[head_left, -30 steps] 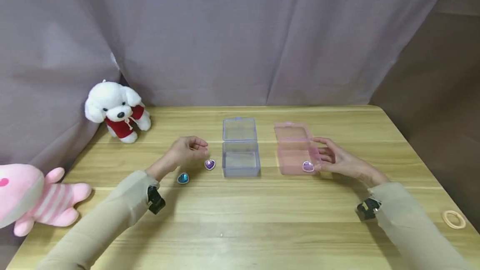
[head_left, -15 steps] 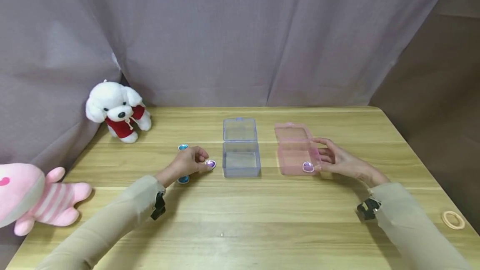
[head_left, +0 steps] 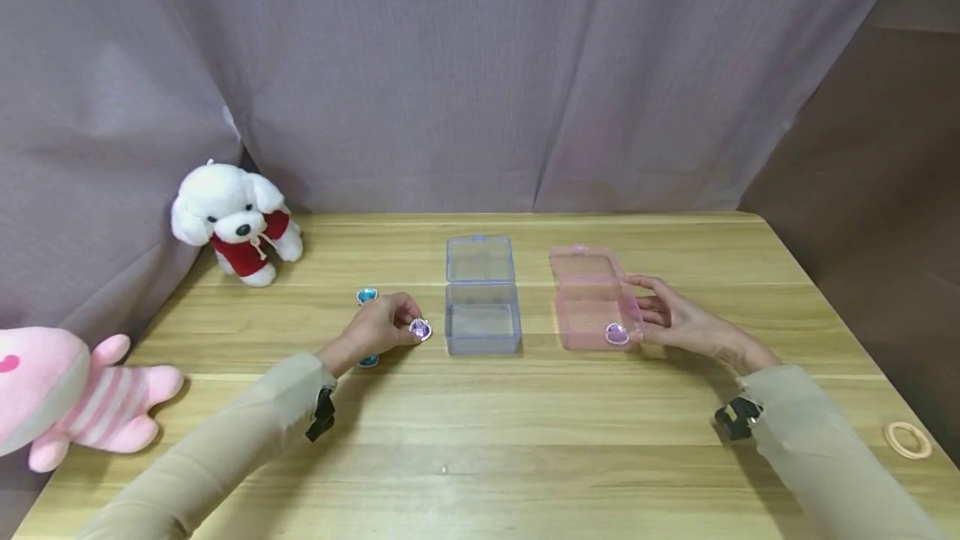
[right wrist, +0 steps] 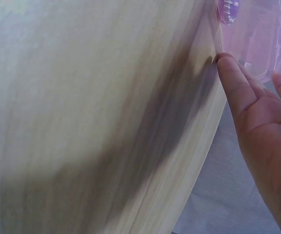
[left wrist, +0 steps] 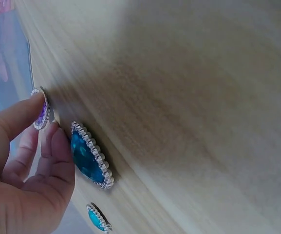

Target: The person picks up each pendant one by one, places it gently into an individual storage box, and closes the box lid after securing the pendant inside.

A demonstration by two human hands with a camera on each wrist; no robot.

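Between thumb and fingertips my left hand point(head_left: 378, 325) pinches a purple heart-shaped gem point(head_left: 421, 329) with a silvery beaded edge, tilted up near the tabletop. Two blue gems of the same style lie by that hand: one point(head_left: 367, 296) behind it, another point(head_left: 368, 361) in front, partly covered. My right hand point(head_left: 671, 319) holds the right side of an open pink see-through box point(head_left: 581, 327), thumb at the front corner, forefinger farther back. A second purple gem point(head_left: 617, 334) lies inside that box at its right. Left of it stands an open bluish see-through box point(head_left: 482, 340), its lid folded back.
A white plush dog point(head_left: 236, 219) in red sits at the back left. A pink striped plush toy point(head_left: 82, 398) lies at the left edge. Pale wooden rings point(head_left: 907, 440) rest near the right edge. Grey curtain point(head_left: 480, 73) hangs behind the table.
My left hand came forward and right to the purple gem, took it between thumb and fingers, and tilted it up. The rear blue gem came into sight. My right hand stayed put.
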